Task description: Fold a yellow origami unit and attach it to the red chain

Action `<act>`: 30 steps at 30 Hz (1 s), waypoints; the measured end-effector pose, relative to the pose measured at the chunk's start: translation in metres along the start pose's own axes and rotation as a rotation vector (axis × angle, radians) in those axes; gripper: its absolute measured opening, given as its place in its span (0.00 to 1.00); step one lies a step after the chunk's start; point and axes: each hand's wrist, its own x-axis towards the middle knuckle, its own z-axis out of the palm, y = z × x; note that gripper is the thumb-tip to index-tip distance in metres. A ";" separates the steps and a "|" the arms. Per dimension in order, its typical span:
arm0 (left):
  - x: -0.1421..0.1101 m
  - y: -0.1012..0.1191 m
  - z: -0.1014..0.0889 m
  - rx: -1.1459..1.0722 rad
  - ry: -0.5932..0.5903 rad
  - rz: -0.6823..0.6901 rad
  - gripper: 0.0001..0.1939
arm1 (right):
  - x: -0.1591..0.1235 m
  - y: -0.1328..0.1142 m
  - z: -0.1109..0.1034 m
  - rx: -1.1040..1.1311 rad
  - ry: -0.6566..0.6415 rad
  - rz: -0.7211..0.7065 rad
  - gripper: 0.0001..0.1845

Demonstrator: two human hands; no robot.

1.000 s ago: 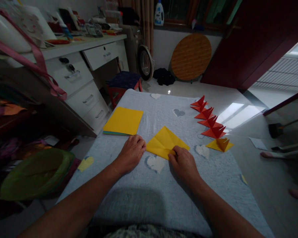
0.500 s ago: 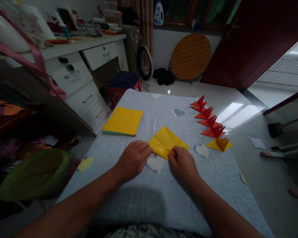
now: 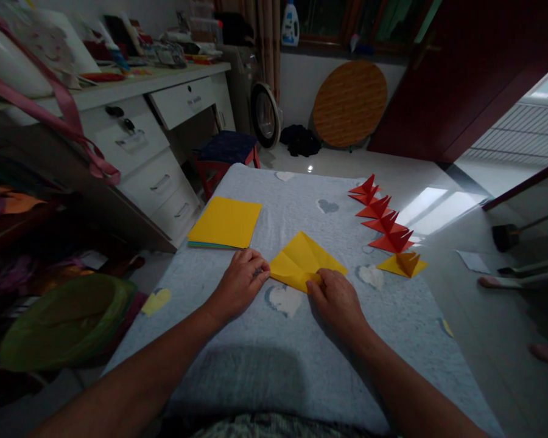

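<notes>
A folded yellow paper [image 3: 304,260] lies on the grey heart-print cloth [image 3: 274,340] in front of me. My right hand [image 3: 337,301] presses its near corner with curled fingers. My left hand [image 3: 238,284] rests curled on the cloth, its fingertips at the paper's left corner. A stack of square sheets with yellow on top [image 3: 225,222] lies to the left. To the right runs a row of several red folded pieces [image 3: 380,212], ending in one yellow folded piece [image 3: 404,264].
A white desk with drawers [image 3: 155,140] stands at the left, with a red stool [image 3: 226,152] beside it. A green bag [image 3: 64,319] sits low at the left. A round wooden board [image 3: 349,103] leans on the far wall. Another person's feet [image 3: 493,283] show at the right.
My left hand slid right onto the paper's left corner half a second ago, then drew back a little to the corner's edge. My right hand stayed in place.
</notes>
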 end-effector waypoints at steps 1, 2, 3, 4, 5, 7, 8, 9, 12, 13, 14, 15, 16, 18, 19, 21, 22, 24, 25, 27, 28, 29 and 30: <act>0.000 0.000 0.000 0.006 -0.010 -0.002 0.05 | 0.000 -0.001 0.000 -0.006 0.000 0.006 0.09; 0.000 0.000 0.000 0.015 -0.018 -0.003 0.05 | 0.000 -0.001 0.000 -0.013 -0.003 0.010 0.10; 0.000 0.000 0.000 0.024 -0.027 -0.005 0.04 | 0.000 -0.002 0.000 -0.022 -0.010 0.016 0.10; 0.001 0.000 -0.001 0.031 -0.035 -0.009 0.04 | 0.001 -0.002 0.000 -0.031 -0.021 0.021 0.10; 0.001 0.000 -0.001 0.036 -0.044 -0.013 0.03 | 0.001 -0.003 -0.001 -0.038 -0.029 0.023 0.10; 0.002 -0.001 -0.003 0.031 -0.062 -0.017 0.03 | 0.001 -0.004 -0.001 -0.046 -0.039 0.028 0.09; 0.002 -0.002 -0.004 0.020 -0.071 -0.017 0.03 | 0.001 -0.004 -0.002 -0.046 -0.040 0.031 0.09; 0.002 -0.003 -0.005 0.005 -0.082 -0.017 0.03 | 0.001 -0.005 -0.002 -0.046 -0.040 0.034 0.09; 0.003 -0.005 -0.007 -0.058 -0.105 -0.027 0.03 | 0.002 -0.006 -0.003 -0.056 -0.044 0.036 0.09; 0.003 -0.006 -0.007 -0.075 -0.110 -0.033 0.03 | 0.002 -0.006 -0.003 -0.060 -0.043 0.035 0.09; 0.004 -0.007 -0.008 -0.086 -0.114 -0.037 0.02 | 0.002 -0.006 -0.003 -0.063 -0.040 0.035 0.09; 0.004 -0.008 -0.008 -0.094 -0.116 -0.039 0.02 | 0.002 -0.006 -0.003 -0.064 -0.037 0.037 0.09; 0.004 -0.008 -0.009 -0.101 -0.120 -0.037 0.02 | 0.002 -0.006 -0.003 -0.063 -0.034 0.039 0.09; 0.005 -0.009 -0.009 -0.117 -0.131 -0.034 0.03 | 0.002 -0.005 -0.002 -0.059 -0.023 0.037 0.09; 0.005 -0.009 -0.009 -0.124 -0.136 -0.036 0.03 | 0.001 -0.004 -0.001 -0.056 -0.017 0.033 0.09; 0.005 -0.008 -0.009 -0.119 -0.140 -0.047 0.04 | 0.001 -0.003 0.000 -0.048 -0.005 0.020 0.08; 0.006 -0.007 -0.009 -0.105 -0.139 -0.052 0.05 | 0.000 -0.002 0.001 -0.042 0.002 0.013 0.08; 0.006 -0.006 -0.008 -0.064 -0.131 -0.059 0.05 | 0.000 -0.001 0.001 -0.029 0.011 -0.005 0.08; 0.006 -0.005 -0.007 -0.042 -0.127 -0.063 0.05 | 0.000 -0.001 0.001 -0.023 0.015 -0.013 0.09; 0.006 -0.003 -0.006 -0.006 -0.120 -0.068 0.05 | 0.000 -0.002 0.000 -0.009 0.021 -0.022 0.09; 0.006 -0.003 -0.006 0.006 -0.118 -0.068 0.05 | 0.000 -0.002 0.000 -0.001 0.023 -0.021 0.09; 0.006 -0.003 -0.005 0.015 -0.116 -0.066 0.05 | 0.000 -0.002 -0.001 0.006 0.025 -0.017 0.09; 0.006 -0.003 -0.004 0.020 -0.112 -0.063 0.05 | 0.000 -0.002 -0.001 0.011 0.027 -0.013 0.09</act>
